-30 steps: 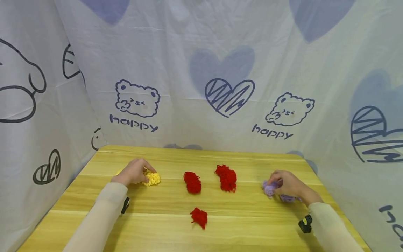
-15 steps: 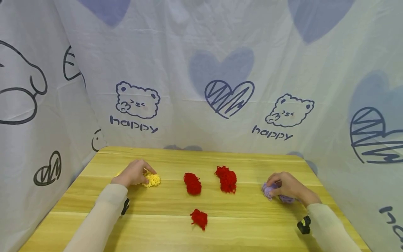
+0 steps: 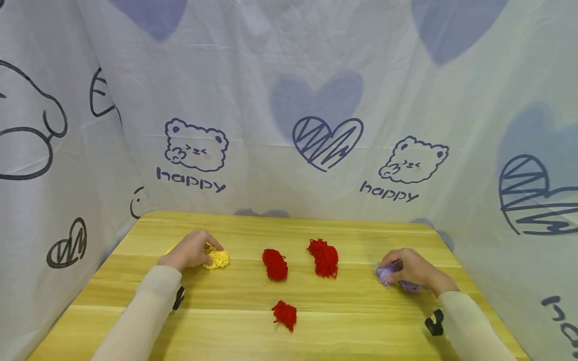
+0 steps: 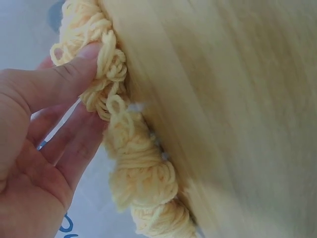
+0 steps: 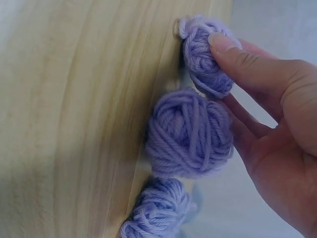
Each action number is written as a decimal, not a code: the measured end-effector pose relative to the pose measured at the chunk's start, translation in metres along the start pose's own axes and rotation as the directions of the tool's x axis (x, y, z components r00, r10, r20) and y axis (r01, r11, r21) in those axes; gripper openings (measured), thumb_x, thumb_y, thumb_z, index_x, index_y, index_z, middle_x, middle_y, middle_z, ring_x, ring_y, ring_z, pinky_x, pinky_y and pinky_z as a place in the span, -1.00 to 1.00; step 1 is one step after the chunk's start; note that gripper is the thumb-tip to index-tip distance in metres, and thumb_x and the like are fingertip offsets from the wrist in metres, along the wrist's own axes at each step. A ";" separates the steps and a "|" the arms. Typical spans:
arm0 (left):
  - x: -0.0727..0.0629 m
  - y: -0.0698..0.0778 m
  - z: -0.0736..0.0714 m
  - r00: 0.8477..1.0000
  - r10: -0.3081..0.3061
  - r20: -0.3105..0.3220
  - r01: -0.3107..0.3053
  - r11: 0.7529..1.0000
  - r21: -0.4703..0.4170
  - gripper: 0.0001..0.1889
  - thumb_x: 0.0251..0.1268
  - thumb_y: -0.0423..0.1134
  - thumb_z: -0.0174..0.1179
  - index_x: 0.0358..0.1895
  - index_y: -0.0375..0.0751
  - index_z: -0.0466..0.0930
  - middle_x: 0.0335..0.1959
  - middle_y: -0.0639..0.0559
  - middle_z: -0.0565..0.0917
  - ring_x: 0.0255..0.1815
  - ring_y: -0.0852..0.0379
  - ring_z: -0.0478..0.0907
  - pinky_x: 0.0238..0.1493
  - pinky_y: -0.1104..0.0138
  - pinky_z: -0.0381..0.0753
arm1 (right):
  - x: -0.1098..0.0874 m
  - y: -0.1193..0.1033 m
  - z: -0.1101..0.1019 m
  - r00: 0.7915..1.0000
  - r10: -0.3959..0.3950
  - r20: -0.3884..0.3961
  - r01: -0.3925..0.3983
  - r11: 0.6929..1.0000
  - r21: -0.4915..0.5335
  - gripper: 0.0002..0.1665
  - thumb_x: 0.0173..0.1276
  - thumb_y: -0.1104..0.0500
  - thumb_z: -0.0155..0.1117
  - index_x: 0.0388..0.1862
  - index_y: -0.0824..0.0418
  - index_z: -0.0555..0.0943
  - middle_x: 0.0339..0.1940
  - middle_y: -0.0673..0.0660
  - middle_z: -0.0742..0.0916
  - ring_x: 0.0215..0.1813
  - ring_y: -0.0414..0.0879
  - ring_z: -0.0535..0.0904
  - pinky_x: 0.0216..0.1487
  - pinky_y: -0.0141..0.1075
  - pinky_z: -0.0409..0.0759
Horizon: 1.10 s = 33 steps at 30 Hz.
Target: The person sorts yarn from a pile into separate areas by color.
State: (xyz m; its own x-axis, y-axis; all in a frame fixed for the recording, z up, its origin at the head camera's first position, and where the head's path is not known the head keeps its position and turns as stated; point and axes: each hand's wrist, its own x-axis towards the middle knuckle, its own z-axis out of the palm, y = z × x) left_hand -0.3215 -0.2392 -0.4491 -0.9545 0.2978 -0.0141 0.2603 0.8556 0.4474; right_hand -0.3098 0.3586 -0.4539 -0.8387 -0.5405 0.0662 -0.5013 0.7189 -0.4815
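Note:
My left hand (image 3: 191, 249) is at the left of the table, pinching a small bundle of yellow yarn (image 3: 219, 258) between thumb and fingers. In the left wrist view, more yellow yarn (image 4: 143, 173) lies in a row beside that bundle, below the thumb. On the right, my right hand (image 3: 415, 268) pinches a small ball of purple yarn (image 5: 200, 59), its thumb pressed on the near side. Close under it sit a rounder purple ball (image 5: 190, 134) and another purple bundle (image 5: 161, 208). The palms partly hide both rows in the head view.
Between the hands lie three red yarn bundles: one at centre left (image 3: 275, 264), one at centre right (image 3: 323, 258) and a smaller one nearer the front (image 3: 285, 315). A printed cloth (image 3: 262, 150) hangs behind and beside the wooden table (image 3: 226, 326).
My right hand has shifted slightly over the purple yarn, its fingers settling lower on it. The left hand stays on the yellow yarn, and the red bundles have not moved.

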 end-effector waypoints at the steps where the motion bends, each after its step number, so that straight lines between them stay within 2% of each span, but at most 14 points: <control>1: 0.000 0.000 0.000 1.000 0.005 0.003 -0.005 1.000 0.002 -0.63 0.00 -0.47 0.55 -0.06 -0.09 0.85 0.10 -0.14 0.78 0.23 -0.27 0.63 0.30 -0.15 0.61 | 0.000 0.000 0.001 1.000 -0.006 0.001 0.006 1.000 -0.003 -0.69 0.10 0.24 0.63 -0.13 0.15 0.81 -0.05 0.18 0.82 -0.02 0.03 0.74 0.05 -0.09 0.77; 8: -0.004 0.003 0.000 0.998 0.068 0.017 -0.069 0.998 0.017 -0.55 0.01 -0.50 0.54 0.05 -0.21 0.79 0.15 -0.20 0.75 0.29 -0.31 0.58 0.35 -0.15 0.57 | 0.001 0.001 0.003 1.000 -0.012 0.000 0.012 0.999 -0.031 -0.71 0.08 0.27 0.63 -0.17 0.13 0.82 -0.07 0.16 0.82 -0.03 0.02 0.74 0.04 -0.08 0.77; 15: -0.010 0.010 -0.003 0.997 0.077 0.013 -0.077 0.997 0.032 -0.40 0.03 -0.48 0.53 0.25 -0.21 0.68 0.32 -0.27 0.62 0.42 -0.38 0.45 0.42 -0.21 0.47 | 0.002 0.001 0.004 0.999 -0.033 0.008 0.033 0.999 -0.036 -0.71 0.06 0.29 0.64 -0.20 0.12 0.82 -0.09 0.14 0.82 -0.04 0.05 0.74 0.02 -0.08 0.78; 19: -0.015 0.019 -0.006 0.991 0.136 -0.016 -0.136 0.991 0.014 -0.43 0.10 -0.45 0.51 0.26 -0.19 0.67 0.34 -0.28 0.60 0.41 -0.38 0.45 0.41 -0.23 0.47 | 0.002 -0.002 0.004 1.000 -0.018 0.008 0.019 0.999 -0.034 -0.71 0.06 0.29 0.63 -0.20 0.11 0.82 -0.08 0.14 0.83 -0.04 0.04 0.74 0.02 -0.09 0.78; 23: -0.020 0.037 -0.004 0.974 0.223 -0.050 -0.225 0.974 -0.038 -0.48 0.15 -0.45 0.47 0.23 -0.17 0.69 0.31 -0.26 0.62 0.39 -0.36 0.47 0.40 -0.23 0.48 | 0.003 -0.002 0.004 1.000 -0.006 0.006 0.007 0.999 -0.032 -0.71 0.05 0.30 0.64 -0.20 0.12 0.82 -0.07 0.16 0.83 -0.03 0.06 0.74 0.03 -0.09 0.78; 30: -0.021 0.070 0.014 0.920 0.384 -0.079 -0.390 0.916 -0.096 -0.52 0.17 -0.43 0.47 0.21 -0.19 0.70 0.22 -0.21 0.68 0.27 -0.26 0.58 0.23 -0.13 0.67 | 0.003 0.001 0.003 1.000 0.003 -0.003 -0.003 0.999 -0.049 -0.70 0.01 0.27 0.67 -0.24 0.09 0.83 -0.10 0.13 0.83 -0.06 0.03 0.74 0.00 -0.20 0.77; 33: -0.018 0.079 0.024 0.911 0.404 -0.078 -0.411 0.903 -0.127 -0.54 0.21 -0.41 0.45 0.21 -0.23 0.70 0.19 -0.19 0.69 0.23 -0.23 0.60 0.19 -0.11 0.69 | 0.003 0.001 0.003 1.000 0.010 -0.005 -0.011 0.999 -0.045 -0.70 -0.01 0.27 0.68 -0.25 0.08 0.83 -0.11 0.12 0.83 -0.07 0.01 0.74 -0.02 -0.23 0.76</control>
State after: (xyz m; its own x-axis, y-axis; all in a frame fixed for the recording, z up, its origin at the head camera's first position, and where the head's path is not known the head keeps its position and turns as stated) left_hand -0.2798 -0.1668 -0.4349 -0.7758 0.5845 0.2375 0.6091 0.5959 0.5234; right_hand -0.3123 0.3562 -0.4569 -0.8449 -0.5308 0.0655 -0.5014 0.7435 -0.4426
